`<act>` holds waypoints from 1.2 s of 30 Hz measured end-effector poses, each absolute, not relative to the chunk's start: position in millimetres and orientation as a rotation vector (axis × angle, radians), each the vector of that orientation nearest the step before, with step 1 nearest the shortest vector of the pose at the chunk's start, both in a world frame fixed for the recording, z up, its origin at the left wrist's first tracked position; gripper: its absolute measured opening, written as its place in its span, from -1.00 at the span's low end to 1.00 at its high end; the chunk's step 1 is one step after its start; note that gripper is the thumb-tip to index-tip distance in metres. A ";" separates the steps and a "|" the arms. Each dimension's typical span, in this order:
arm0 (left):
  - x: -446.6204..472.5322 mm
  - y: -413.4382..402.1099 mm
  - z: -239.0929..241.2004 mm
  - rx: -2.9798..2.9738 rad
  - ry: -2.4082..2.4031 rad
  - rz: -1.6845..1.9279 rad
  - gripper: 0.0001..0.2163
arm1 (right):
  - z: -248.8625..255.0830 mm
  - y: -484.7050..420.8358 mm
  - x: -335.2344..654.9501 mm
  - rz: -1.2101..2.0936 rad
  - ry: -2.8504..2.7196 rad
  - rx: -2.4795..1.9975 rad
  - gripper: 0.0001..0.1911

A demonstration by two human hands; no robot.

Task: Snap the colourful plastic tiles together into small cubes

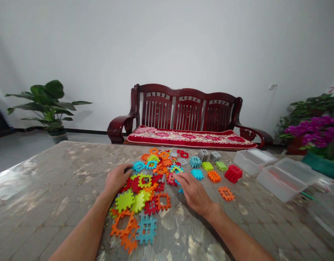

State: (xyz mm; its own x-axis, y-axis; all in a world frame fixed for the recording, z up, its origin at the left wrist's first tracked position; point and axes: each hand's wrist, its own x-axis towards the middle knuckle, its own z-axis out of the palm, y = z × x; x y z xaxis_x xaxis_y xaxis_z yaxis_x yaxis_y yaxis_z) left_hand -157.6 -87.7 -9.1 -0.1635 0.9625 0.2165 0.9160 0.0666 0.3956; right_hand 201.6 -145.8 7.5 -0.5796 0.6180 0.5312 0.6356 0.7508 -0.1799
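A heap of colourful interlocking plastic building tiles with notched edges lies between my hands. My left hand (118, 180) rests at the heap's left edge, fingers stretched out and partly hidden, beside a blue tile (139, 166) and dark red tiles (134, 185). My right hand (194, 192) is at the right edge, its fingertips closed on a red window tile (171, 179). Nearer to me lie a solid lime-green tile (124, 200), an orange frame tile (163, 201) and a blue window tile (146, 229). A green-and-blue tile (177, 169) lies just beyond my right fingertips.
Sorted stacks stand to the right: blue (195, 162), grey (203, 155) and red (233, 173). A single orange tile (226, 193) lies nearby. Clear plastic boxes (278, 183) stand at the table's right. A wooden bench (188, 108) is behind the table (60, 188).
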 end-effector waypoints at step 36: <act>-157.0 -88.1 -7.7 1.949 2.226 0.713 -0.67 | 23.1 -156.7 194.4 0.198 -2.176 -1.552 -0.41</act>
State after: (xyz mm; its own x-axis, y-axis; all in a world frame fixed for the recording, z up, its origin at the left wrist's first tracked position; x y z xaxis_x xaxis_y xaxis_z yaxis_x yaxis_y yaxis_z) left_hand -157.0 -88.1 -7.7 -0.1770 0.9576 0.2274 0.9114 0.0723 0.4051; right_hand 194.4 -156.7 23.1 -0.2601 0.9239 0.2804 0.8581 0.3544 -0.3716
